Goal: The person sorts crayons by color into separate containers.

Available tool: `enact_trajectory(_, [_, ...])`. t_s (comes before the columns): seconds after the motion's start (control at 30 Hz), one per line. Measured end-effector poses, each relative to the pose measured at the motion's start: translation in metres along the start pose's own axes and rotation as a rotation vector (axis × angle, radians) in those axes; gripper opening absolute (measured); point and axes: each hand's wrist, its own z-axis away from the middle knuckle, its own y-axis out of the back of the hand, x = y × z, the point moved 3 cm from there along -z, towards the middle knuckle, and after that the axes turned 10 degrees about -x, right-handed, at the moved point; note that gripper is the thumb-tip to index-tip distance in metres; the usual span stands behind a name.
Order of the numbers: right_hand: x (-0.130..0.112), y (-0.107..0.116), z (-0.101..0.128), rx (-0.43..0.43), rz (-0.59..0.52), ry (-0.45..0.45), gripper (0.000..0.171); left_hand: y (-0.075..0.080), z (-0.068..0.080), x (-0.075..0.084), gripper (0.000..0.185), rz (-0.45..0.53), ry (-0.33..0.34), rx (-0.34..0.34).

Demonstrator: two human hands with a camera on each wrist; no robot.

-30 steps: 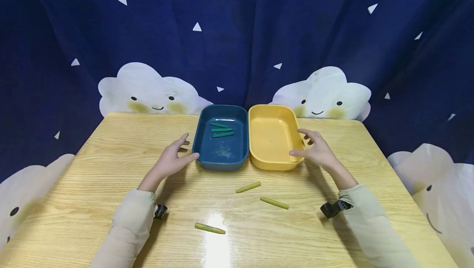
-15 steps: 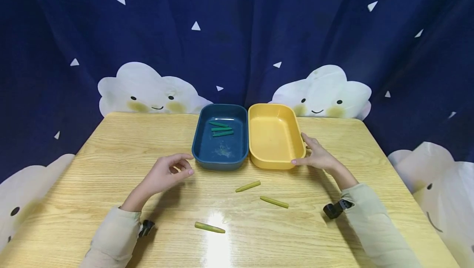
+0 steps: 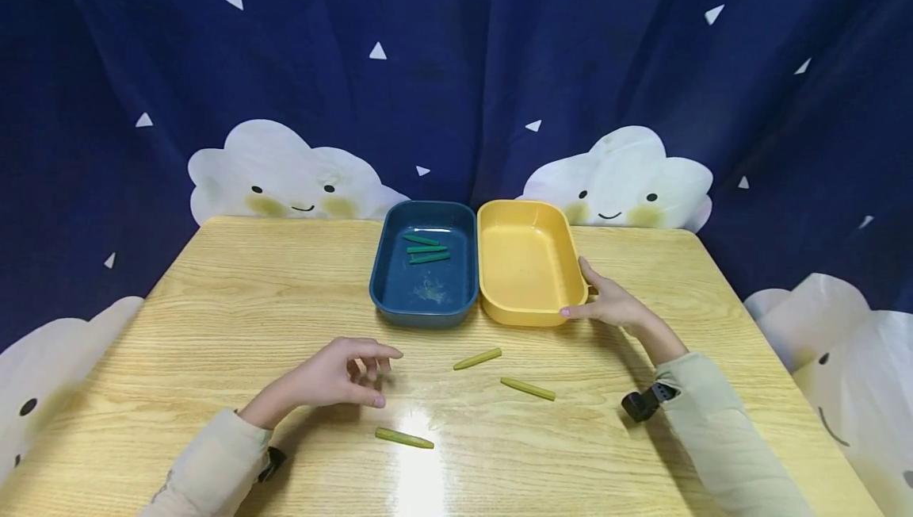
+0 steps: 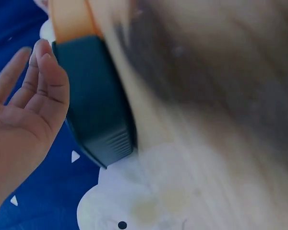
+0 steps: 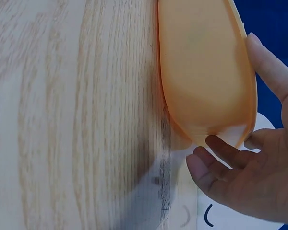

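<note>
My left hand (image 3: pixel 367 378) hovers just above the wooden table (image 3: pixel 235 303) with loosely bent fingers and holds nothing. The closest thing to it is a yellow-green stick (image 3: pixel 404 439). In the left wrist view that hand (image 4: pixel 31 96) shows an empty palm beside the dark blue tray (image 4: pixel 98 110). My right hand (image 3: pixel 597 300) rests against the near right corner of the empty yellow tray (image 3: pixel 531 315). The right wrist view shows its fingers (image 5: pixel 216 151) touching the yellow tray's (image 5: pixel 206 72) end and another finger along its side. Three green sticks (image 3: pixel 428 250) lie in the blue tray (image 3: pixel 424 312).
Two more yellow-green sticks (image 3: pixel 478 359) (image 3: pixel 528 389) lie on the table in front of the trays. The two trays stand side by side at the table's far middle. A dark blue curtain (image 3: pixel 456 65) with cloud figures hangs behind the table.
My left hand left the blue tray's near left corner and drew back toward me and to the right, down near the loose sticks. My right hand slid slightly along the yellow tray's corner.
</note>
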Motion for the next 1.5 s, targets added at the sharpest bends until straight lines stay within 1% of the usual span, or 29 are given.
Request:
enact_trajectory(0.13, [-0.002, 0.0, 0.001, -0.005, 0.003, 0.0, 0.111, -0.008, 0.0, -0.003, 0.049, -0.009, -0.027, -0.113])
enact_trajectory(0.27, [-0.004, 0.0, 0.002, -0.008, -0.006, 0.001, 0.109, -0.018, -0.002, -0.006, 0.043, -0.033, -0.012, -0.197])
enact_trajectory(0.37, [-0.005, 0.0, 0.002, -0.01, -0.007, 0.002, 0.109, -0.024, -0.004, -0.008, 0.037, -0.075, 0.005, -0.229])
enact_trajectory(0.5, [-0.003, 0.0, 0.001, -0.01, -0.002, 0.001, 0.11, -0.029, -0.007, -0.009, 0.031, -0.126, 0.017, -0.251])
enact_trajectory(0.7, [0.001, 0.0, 0.0, -0.007, -0.002, 0.0, 0.111, -0.034, -0.009, -0.008, 0.022, -0.187, 0.033, -0.254])
enact_trajectory(0.93, [-0.001, -0.001, 0.001, -0.003, 0.001, -0.007, 0.112, -0.036, -0.009, -0.008, 0.016, -0.263, 0.081, -0.254])
enact_trajectory(1.07, [-0.002, -0.001, 0.001, -0.004, 0.002, -0.007, 0.112, -0.035, -0.009, -0.008, 0.013, -0.214, 0.1, -0.247])
enact_trajectory(1.17, [-0.003, -0.002, 0.002, -0.005, 0.0, -0.005, 0.111, -0.033, -0.01, -0.006, 0.01, -0.16, 0.108, -0.239])
enact_trajectory(1.27, [-0.004, -0.002, 0.002, -0.009, -0.002, 0.005, 0.11, -0.029, -0.013, -0.002, 0.007, -0.143, 0.093, -0.222])
enact_trajectory(1.33, [-0.005, -0.002, 0.003, -0.008, -0.007, 0.006, 0.109, -0.024, -0.016, 0.001, 0.007, -0.148, 0.073, -0.206])
enact_trajectory(1.5, [-0.003, -0.002, 0.002, -0.001, -0.011, -0.007, 0.111, -0.012, -0.025, 0.006, 0.007, -0.178, 0.0, -0.148])
